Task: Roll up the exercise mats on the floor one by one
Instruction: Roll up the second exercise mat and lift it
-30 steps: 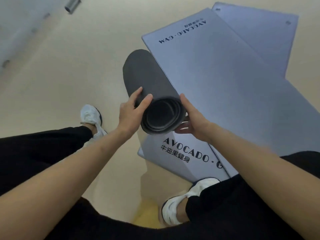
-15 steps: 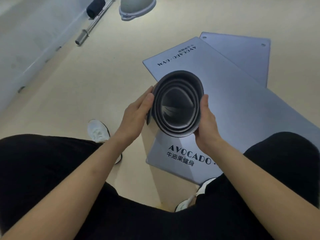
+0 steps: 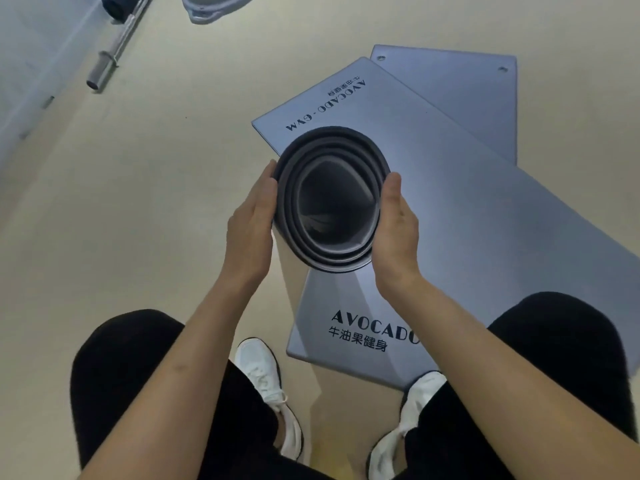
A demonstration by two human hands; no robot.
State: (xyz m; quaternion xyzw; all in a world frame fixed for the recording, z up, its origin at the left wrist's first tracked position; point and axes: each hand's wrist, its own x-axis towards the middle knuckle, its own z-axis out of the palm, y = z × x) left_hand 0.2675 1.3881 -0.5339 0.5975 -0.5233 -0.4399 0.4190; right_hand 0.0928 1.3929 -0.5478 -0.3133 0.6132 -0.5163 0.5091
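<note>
Barbell (image 3: 114,46): smooth metal bar with a cylindrical sleeve, lying on the beige floor well up and left of the grip.
Left hand (image 3: 251,220): cupped the roll's left flank, thumb laid along the rim; fingers were hidden behind the roll.
Rolled mat (image 3: 329,199): dark matte foam, seen end-on as a loose oval spiral with a hollow core, held between both hands above the floor.
Right hand (image 3: 396,230): clasped the right flank likewise.
Flat mats (image 3: 485,209): smooth grey-blue rectangles, printed lettering, overlapping beneath and right of the grip.
</note>
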